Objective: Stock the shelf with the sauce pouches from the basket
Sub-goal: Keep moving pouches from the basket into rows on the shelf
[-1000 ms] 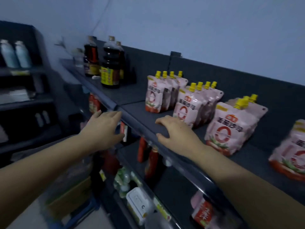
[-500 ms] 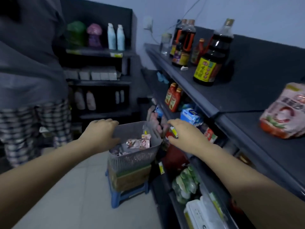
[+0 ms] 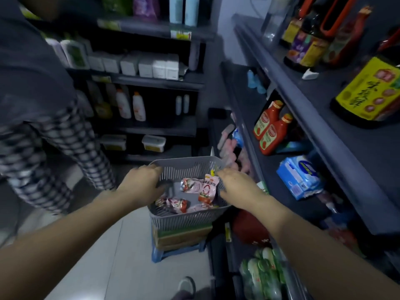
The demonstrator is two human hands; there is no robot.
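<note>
A grey slotted basket [image 3: 184,219] stands on a box on a small stool, low in the middle of the view. Several pink and red sauce pouches [image 3: 173,204] lie inside it. One sauce pouch [image 3: 207,188] with a yellow cap stands upright against the basket's right side. My left hand [image 3: 140,185] reaches over the left rim, fingers bent down into the basket, with nothing seen in it. My right hand [image 3: 236,187] is at the right rim, its fingertips against the upright pouch's edge; a grip is not clear. The dark shelf [image 3: 324,118] runs along the right.
Soy sauce bottles [image 3: 368,92] stand on the top shelf, ketchup bottles [image 3: 270,131] and a blue pack [image 3: 298,176] one level down. A person in checked trousers [image 3: 43,137] stands close on the left. A blue stool [image 3: 173,252] and cardboard box [image 3: 179,237] carry the basket.
I turned from the stocked shelf down to the basket. Both hands left the shelf edge and moved down to the basket, now reaching inside its rim.
</note>
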